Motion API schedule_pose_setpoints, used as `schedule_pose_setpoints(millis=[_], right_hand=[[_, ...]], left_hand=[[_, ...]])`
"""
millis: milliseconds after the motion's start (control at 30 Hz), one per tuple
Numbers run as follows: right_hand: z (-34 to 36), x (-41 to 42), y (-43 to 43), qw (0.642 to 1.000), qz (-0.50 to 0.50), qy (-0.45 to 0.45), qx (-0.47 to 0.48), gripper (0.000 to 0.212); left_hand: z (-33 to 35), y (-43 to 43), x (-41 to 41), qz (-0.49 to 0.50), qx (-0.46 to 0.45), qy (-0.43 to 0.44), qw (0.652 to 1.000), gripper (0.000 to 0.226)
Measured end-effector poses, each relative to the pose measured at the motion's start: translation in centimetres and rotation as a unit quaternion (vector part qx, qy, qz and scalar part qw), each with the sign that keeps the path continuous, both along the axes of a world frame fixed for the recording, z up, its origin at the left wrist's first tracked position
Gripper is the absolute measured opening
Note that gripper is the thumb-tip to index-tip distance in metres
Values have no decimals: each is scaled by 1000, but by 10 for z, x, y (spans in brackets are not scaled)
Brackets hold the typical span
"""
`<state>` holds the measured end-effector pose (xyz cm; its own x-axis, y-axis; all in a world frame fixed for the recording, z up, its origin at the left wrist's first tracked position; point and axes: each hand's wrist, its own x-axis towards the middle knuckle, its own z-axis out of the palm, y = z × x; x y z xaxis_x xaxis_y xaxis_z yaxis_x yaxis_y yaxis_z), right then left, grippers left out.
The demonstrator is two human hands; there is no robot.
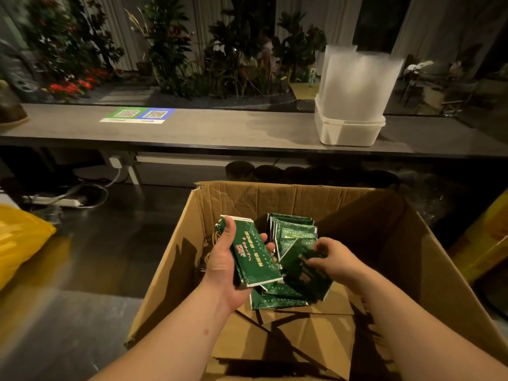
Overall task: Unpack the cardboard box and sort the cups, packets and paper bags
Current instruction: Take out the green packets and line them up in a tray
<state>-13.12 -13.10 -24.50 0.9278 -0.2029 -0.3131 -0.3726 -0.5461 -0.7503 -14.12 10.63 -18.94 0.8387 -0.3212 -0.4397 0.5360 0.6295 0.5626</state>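
Green packets (292, 231) lie heaped in the open cardboard box (357, 213) on the floor, directly under both hands. The left hand (226, 266) is palm up over the box's left side, thumb and fingers wrapped round a stack of packets (254, 258) lifted clear of the heap. Just to its right, the right hand (334, 259) reaches down, fingertips curled and pinching a tilted packet (301, 272) on top of the heap. Beyond the box, the bench (220, 134) carries clear plastic cups (357, 75) stacked in a white tub (346, 134).
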Motion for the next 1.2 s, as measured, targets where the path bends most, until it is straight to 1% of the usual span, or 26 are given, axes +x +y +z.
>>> schedule_pose_setpoints(millis=[33,67,133,200,300,367,400,433,467,533,567,633,667,700,733,767,800,833,900,933,1000,1033,1067,1133,1167,1200], right_hand=[[7,-1,1,997,-26,-2,76,16],[16,-3,3,986,-48,-2,158,16],[35,-6,8,952,-75,4,298,17],[49,-8,11,919,-80,23,385,17],[61,-11,21,874,-92,48,474,18],[66,-14,31,849,-103,63,514,21],[67,-15,38,844,-106,70,521,22],[67,-16,45,845,-108,78,517,21],[65,-16,53,855,-106,82,501,19],[63,-17,67,879,-94,81,460,15],[63,-16,73,882,-88,76,456,14],[63,-16,80,861,-84,67,497,15],[65,-15,82,860,-74,57,502,15],[64,-14,82,881,-59,38,468,14],[63,-14,83,918,-39,9,394,13],[61,-14,83,954,-18,-27,297,17],[60,-14,85,979,3,-58,196,22],[59,-15,87,991,28,-83,102,28],[60,-13,88,991,73,-107,-23,40],[60,-11,84,989,79,-111,-59,46],[57,2,65,990,27,-125,-58,51],[54,10,52,990,-13,-133,-49,47],[50,16,38,988,-41,-135,-62,38],[33,25,18,982,-40,-114,-144,20],[23,28,13,980,-17,-92,-173,26],[11,29,11,981,10,-67,-183,37]], left_hand=[[0,0,0,-3,-4,-1,1000,80],[0,1,0,-5,-4,-3,1000,81],[-1,2,2,-8,5,-5,1000,81],[-2,0,2,-11,23,3,1000,81],[-1,-2,4,-50,62,11,997,74],[0,-4,3,-73,82,7,994,68],[0,-4,3,-82,91,3,992,64],[0,-4,3,-88,100,-2,991,59],[-1,-4,3,-94,108,-7,990,58],[-2,-4,2,-107,115,-16,988,62],[-4,-5,2,-109,112,-17,988,64],[-5,-5,2,-105,101,-18,989,60],[-5,-5,2,-101,96,-17,990,54],[-4,-5,2,-97,93,-19,991,48],[-4,-4,1,-94,89,-21,991,45],[-3,-4,2,-95,86,-22,991,43],[-2,-3,2,-99,89,-18,991,41],[-2,-3,2,-103,93,-14,990,39],[1,-2,1,-112,90,-6,990,38],[3,-3,0,-110,87,-2,990,38],[6,-2,1,-86,78,-2,993,42],[6,-2,2,-71,71,0,995,49],[6,-1,3,-59,65,7,996,57],[5,-1,5,-42,65,13,997,67],[4,0,6,-35,60,15,997,71],[2,0,7,-31,49,21,998,74]])
